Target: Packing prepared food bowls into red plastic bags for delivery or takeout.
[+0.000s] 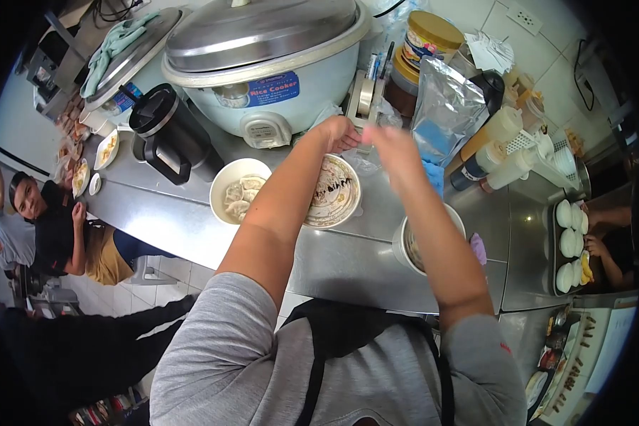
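Both my arms reach forward over the steel counter (346, 255). My left hand (342, 134) has its fingers curled, beside a tape dispenser (363, 98). Close to it on the right, my right hand (391, 144) is blurred by motion. Whether either hand holds a strip of tape is too unclear to see. Below them sits a round tub with a clear lid (341, 194) that bears black handwriting; my left forearm covers part of it. An uncovered white bowl of dumplings (239, 194) stands left of it. Under my right forearm is another white tub (404, 247), its contents mostly hidden.
A large rice cooker (266, 101) and a black tumbler (173, 138) stand behind the bowls. At right are a silver pouch (447, 112), sauce bottles (479, 165) and a tray of white cups (559, 250) near another person's hands. People (66, 223) are at the far left.
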A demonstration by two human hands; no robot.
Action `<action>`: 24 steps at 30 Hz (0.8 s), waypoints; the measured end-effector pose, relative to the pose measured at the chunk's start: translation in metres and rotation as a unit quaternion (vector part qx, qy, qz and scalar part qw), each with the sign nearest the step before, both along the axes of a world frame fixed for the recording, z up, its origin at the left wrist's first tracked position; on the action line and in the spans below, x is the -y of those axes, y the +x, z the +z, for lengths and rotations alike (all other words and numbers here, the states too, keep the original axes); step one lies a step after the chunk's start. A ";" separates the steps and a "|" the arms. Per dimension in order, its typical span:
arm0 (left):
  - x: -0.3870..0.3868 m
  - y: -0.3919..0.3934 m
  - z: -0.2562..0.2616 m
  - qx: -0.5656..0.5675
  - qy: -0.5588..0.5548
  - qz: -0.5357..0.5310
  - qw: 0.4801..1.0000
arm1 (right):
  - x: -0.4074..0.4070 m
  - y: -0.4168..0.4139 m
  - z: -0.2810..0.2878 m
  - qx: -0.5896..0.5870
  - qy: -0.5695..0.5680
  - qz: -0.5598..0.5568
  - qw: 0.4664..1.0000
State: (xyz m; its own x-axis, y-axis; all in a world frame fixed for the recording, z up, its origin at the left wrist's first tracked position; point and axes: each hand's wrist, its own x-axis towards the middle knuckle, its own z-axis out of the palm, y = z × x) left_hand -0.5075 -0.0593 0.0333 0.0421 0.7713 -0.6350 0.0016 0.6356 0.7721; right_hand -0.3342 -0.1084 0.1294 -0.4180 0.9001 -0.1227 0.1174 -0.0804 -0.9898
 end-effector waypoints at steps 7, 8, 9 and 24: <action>0.002 0.044 0.029 -0.063 -0.007 0.051 0.997 | 0.122 0.077 -0.002 0.067 0.075 0.084 0.991; 0.003 0.051 0.030 -0.128 0.045 0.037 0.990 | 0.123 0.080 -0.004 0.054 0.101 0.076 0.990; 0.008 0.048 0.028 -0.130 0.044 0.039 0.990 | 0.126 0.081 0.000 0.052 0.101 0.079 0.990; 0.015 0.084 0.058 -0.430 0.254 0.008 0.866 | 0.116 0.160 0.001 0.129 0.136 0.105 0.977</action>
State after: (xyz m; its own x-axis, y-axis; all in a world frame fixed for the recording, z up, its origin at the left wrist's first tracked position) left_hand -0.4239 -0.0743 0.0918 -0.2909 0.9567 -0.0042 0.7094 0.2186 0.6700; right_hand -0.1747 -0.2246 0.1300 -0.5831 0.8122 -0.0163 0.3521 0.2347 -0.9060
